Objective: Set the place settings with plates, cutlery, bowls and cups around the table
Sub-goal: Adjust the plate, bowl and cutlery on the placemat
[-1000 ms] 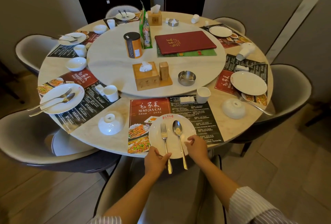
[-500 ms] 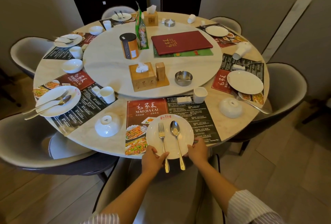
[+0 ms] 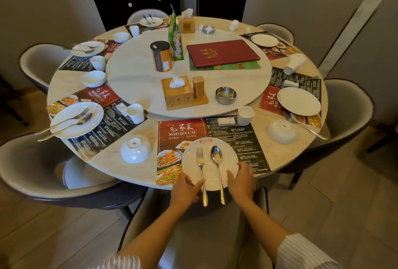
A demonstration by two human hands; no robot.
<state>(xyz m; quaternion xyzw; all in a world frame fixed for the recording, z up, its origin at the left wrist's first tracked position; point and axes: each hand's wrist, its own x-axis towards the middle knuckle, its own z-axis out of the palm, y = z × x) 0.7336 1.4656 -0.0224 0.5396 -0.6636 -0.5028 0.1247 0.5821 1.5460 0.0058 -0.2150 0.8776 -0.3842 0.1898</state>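
Dim warm light, dark corners, wide-angle edge distortion, slight blur.

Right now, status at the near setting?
Left hand and right hand grip plate rim. Fork, spoon on plate, handles overhanging. Upturned bowl left of it; nothing blocking.

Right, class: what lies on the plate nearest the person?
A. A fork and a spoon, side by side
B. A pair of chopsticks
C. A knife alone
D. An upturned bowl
A: a fork and a spoon lie side by side on the plate, handles over its near rim.
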